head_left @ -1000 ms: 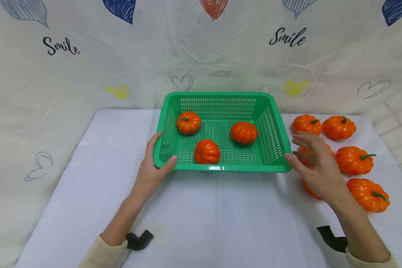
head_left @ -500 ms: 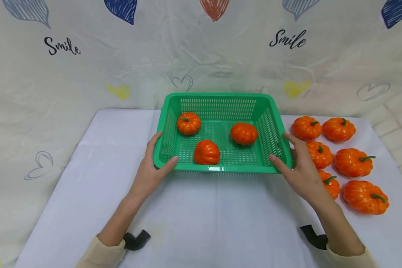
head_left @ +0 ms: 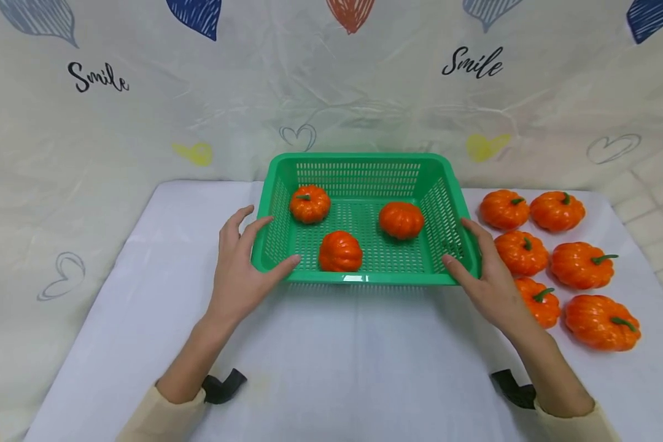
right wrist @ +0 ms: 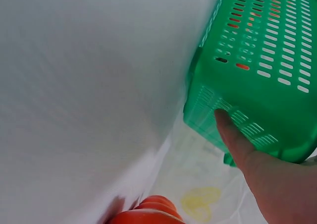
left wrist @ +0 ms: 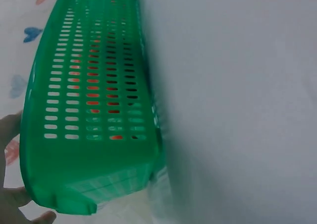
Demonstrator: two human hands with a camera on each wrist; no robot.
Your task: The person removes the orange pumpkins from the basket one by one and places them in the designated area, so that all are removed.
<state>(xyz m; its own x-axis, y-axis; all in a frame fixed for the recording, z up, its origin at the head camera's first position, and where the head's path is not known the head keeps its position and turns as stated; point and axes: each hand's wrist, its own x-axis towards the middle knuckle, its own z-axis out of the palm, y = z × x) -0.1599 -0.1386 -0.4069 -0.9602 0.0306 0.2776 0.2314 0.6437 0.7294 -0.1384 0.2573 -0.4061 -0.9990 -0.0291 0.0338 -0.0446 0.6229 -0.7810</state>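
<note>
A green plastic basket (head_left: 364, 278) with slotted walls stands on the white-covered table, holding three small orange pumpkins: one at the back left (head_left: 310, 204), one at the front (head_left: 340, 251) and one to the right (head_left: 401, 220). At its left front corner is my left hand (head_left: 242, 273), fingers spread, thumb over the rim. My right hand (head_left: 492, 285) grips the right front corner, thumb over the rim and other fingers outside. In the right wrist view, one finger (right wrist: 235, 137) lies against the outer wall. The left wrist view shows left fingertips (left wrist: 17, 196) near the rim.
Several orange pumpkins (head_left: 582, 265) with green stems lie in rows on the table (head_left: 359, 356) to the right, close to my right hand. Behind the table hangs a pale printed sheet (head_left: 364, 80). Tiles (head_left: 654, 215) show beyond the right edge.
My right hand has moved left from above the loose pumpkins onto the basket's right corner. The left hand's fingers have spread and lifted off the left rim. The basket has stayed put.
</note>
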